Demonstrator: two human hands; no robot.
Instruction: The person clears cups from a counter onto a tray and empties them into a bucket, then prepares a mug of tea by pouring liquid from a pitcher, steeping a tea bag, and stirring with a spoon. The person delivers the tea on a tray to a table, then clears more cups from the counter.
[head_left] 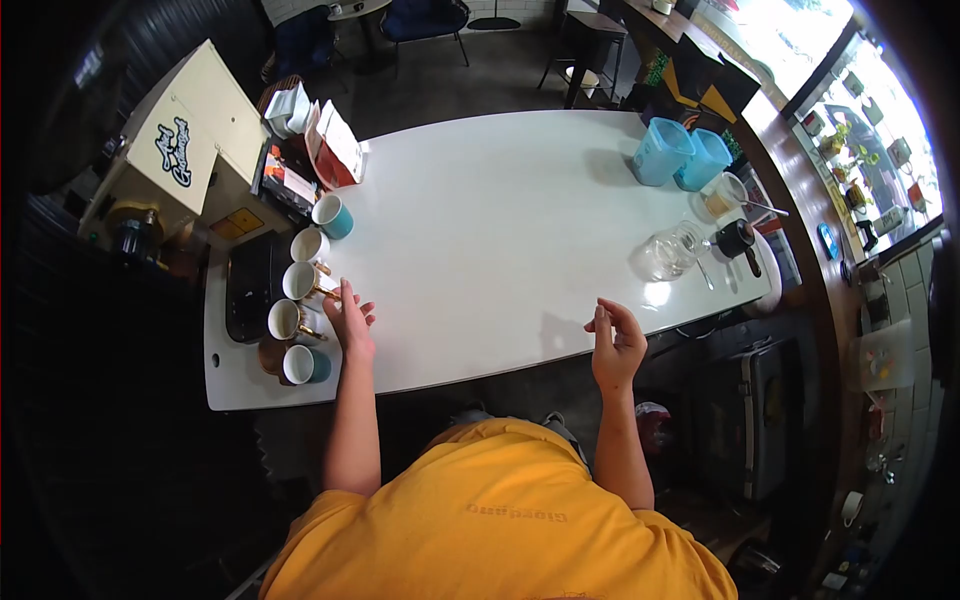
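Note:
Beside the row of cups on the left, my left hand [350, 321] is at the gold handle of a white cup [301, 281], its fingers apart. Whether it touches the handle is hard to tell. Another white gold-handled cup [285, 319] and a teal cup [306, 365] stand nearer me; a white cup [309, 244] and a second teal cup [333, 216] stand farther back. My right hand [616, 342] is raised over the table's front edge, its fingers curled and apart, holding nothing. The closest thing to it is a clear glass vessel [672, 252].
On the white table [490, 230], two blue containers [663, 152] stand at the back right, near a black-handled pot [735, 238], a spoon [706, 273] and a glass jar [724, 195]. A cream cabinet [190, 130] and a black tray [255, 286] are at the left.

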